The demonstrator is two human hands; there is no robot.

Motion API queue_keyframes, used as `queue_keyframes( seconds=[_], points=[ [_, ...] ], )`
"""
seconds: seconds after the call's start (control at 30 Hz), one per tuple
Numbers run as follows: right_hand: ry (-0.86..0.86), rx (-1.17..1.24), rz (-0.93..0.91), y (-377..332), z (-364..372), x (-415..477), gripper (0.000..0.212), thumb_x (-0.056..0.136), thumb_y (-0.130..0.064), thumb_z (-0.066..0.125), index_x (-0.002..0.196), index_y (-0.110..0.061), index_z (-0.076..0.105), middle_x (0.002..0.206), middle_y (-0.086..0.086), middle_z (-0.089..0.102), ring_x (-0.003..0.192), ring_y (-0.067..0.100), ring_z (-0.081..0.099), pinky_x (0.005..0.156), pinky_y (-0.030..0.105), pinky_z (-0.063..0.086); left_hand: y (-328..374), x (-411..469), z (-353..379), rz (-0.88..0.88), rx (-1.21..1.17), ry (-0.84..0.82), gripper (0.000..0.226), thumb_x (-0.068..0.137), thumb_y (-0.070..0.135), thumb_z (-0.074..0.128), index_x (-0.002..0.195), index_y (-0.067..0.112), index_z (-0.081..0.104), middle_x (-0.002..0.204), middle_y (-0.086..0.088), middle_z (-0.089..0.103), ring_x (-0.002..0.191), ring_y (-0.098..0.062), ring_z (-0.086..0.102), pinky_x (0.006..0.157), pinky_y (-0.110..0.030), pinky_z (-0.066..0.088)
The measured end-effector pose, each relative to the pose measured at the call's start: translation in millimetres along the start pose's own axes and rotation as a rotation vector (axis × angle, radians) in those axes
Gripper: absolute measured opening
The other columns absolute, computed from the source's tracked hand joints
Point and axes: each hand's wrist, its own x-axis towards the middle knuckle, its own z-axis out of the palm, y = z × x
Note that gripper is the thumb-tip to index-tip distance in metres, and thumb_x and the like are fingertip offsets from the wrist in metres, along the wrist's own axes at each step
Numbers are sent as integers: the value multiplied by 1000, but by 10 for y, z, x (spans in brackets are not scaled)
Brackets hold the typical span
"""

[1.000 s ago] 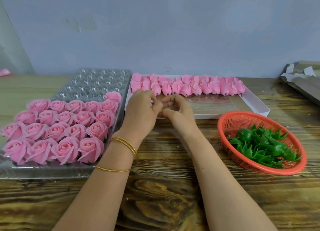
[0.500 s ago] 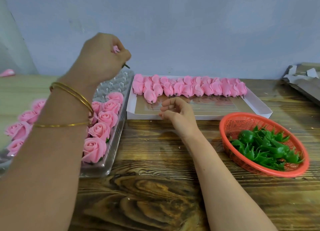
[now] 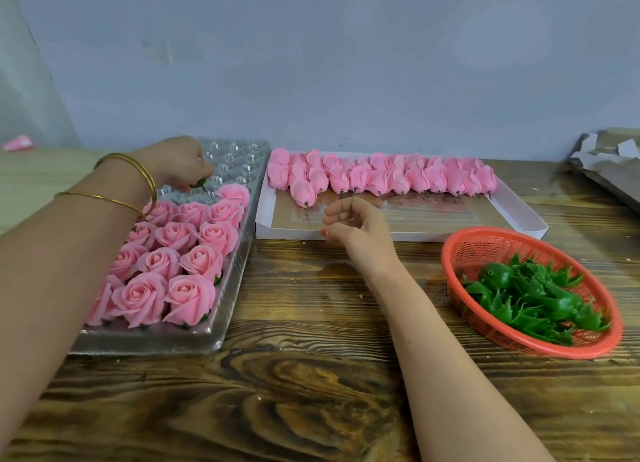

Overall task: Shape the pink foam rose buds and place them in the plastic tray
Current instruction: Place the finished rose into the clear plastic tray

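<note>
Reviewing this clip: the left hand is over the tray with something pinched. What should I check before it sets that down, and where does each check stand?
1. Left hand is over the plastic tray: ok.
2. Empty cups are free at the tray's far end: ok.
3. Rose bud is properly shaped: cannot tell, since only its green base shows below the fingers.
4. The chosen cup is under the bud: cannot tell, the hand hides it.
5. Right hand is free, loosely curled and holding nothing: ok.
6. More unshaped buds wait in the white box: ok.
</note>
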Motion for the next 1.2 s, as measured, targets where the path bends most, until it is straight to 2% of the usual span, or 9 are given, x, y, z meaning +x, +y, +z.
queue_keyframes(
  seconds=[0.2, 0.37, 0.5, 0.67, 0.8, 0.87, 0.93, 1.0, 1.2],
  points=[
    [9, -12, -6, 4, -2, 1, 28, 79, 13, 60, 81, -16, 61, 80, 2, 61, 98, 41, 63, 88, 43, 53, -42, 82, 113, 24, 78, -88, 34, 93, 7, 50, 59, 3, 49, 60, -13, 53, 50, -23, 56, 34, -17, 32],
    [6, -21, -1, -1, 2, 1, 29, 78, 13, 59, 79, -16, 61, 81, 3, 60, 89, 33, 62, 87, 43, 52, -54, 85, 187, 63, 147, -142, 32, 94, 8, 48, 62, 3, 46, 62, -16, 47, 57, -24, 40, 53, -30, 28],
    [2, -35, -5, 1, 1, 0, 28, 79, 12, 59, 79, -16, 61, 82, 5, 60, 90, 34, 62, 85, 42, 52, -55, 69, 264, 81, 237, -172, 38, 95, 6, 47, 58, -4, 44, 60, -23, 39, 57, -23, 34, 51, -33, 21],
    [-1, -61, 4, 12, 4, 3, 25, 79, 10, 60, 80, -15, 61, 86, 10, 61, 95, 41, 62, 89, 46, 52, -54, 110, 274, 106, 267, -215, 41, 96, 6, 45, 56, 8, 37, 57, -8, 39, 55, -22, 35, 50, -31, 24],
    [-4, -64, 9, 9, 8, 1, 25, 79, 11, 59, 80, -14, 61, 84, 9, 60, 87, 29, 60, 88, 46, 52, -68, 114, 265, 99, 272, -243, 38, 96, 5, 44, 58, 6, 39, 60, -10, 43, 56, -21, 36, 51, -30, 25],
    [-2, -68, 12, 11, 9, 3, 24, 79, 11, 59, 80, -13, 61, 84, 9, 59, 86, 29, 60, 88, 46, 52, -78, 112, 284, 92, 269, -260, 34, 98, 6, 42, 67, -4, 51, 71, -19, 53, 63, -25, 44, 55, -30, 32],
    [0, -71, 15, 15, 6, 10, 24, 79, 12, 59, 80, -13, 62, 83, 9, 59, 86, 29, 59, 88, 47, 51, -89, 144, 310, 82, 288, -272, 31, 100, 8, 39, 95, -13, 60, 101, -28, 62, 87, -34, 57, 73, -32, 44],
    [-1, -70, 16, 19, 5, 10, 25, 79, 12, 59, 79, -13, 62, 81, 7, 59, 86, 28, 59, 88, 47, 51, -95, 148, 329, 72, 311, -280, 30, 100, 9, 39, 107, -13, 59, 115, -28, 61, 104, -36, 59, 85, -33, 46],
    [-6, -81, 11, 33, 5, 17, 27, 79, 11, 59, 77, -16, 62, 80, 6, 59, 86, 29, 60, 88, 48, 51, -56, 105, 330, 90, 437, -311, 27, 99, 8, 39, 103, -6, 61, 112, -24, 61, 91, -29, 56, 83, -34, 46]
  ],
)
